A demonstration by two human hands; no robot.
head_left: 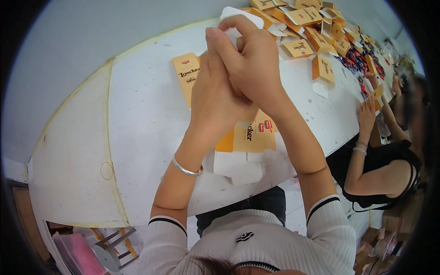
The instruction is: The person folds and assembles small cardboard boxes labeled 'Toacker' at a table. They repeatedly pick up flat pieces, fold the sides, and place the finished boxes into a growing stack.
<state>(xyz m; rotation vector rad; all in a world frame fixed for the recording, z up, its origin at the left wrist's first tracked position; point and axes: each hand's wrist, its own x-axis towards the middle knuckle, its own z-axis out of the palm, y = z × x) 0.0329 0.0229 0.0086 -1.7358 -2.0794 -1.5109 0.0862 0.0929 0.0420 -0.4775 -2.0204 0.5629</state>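
Observation:
My two hands are pressed together over the table, the right lapping over the left. My right hand [257, 62] has its thumb and fingers curled; what lies inside the curl is mostly hidden. Beyond its fingertips shows a white carton flap [245, 16] with rounded corners; whether it is gripped I cannot tell. The fingers of my left hand [213, 91] are hidden behind the right, and a silver bangle is on that wrist. Under my forearms lies a flattened yellow-orange carton [249, 140], its white flap toward me. Another yellow carton [183, 73] lies beside my left hand.
Folded yellow cartons [316, 27] are heaped at the back right, with one carton [323, 71] apart from them. Farther right are small dark-and-red wrapped packets [353, 59]. A co-worker's hand [366, 114] holds a carton. The white table [146, 114] has a wall behind it.

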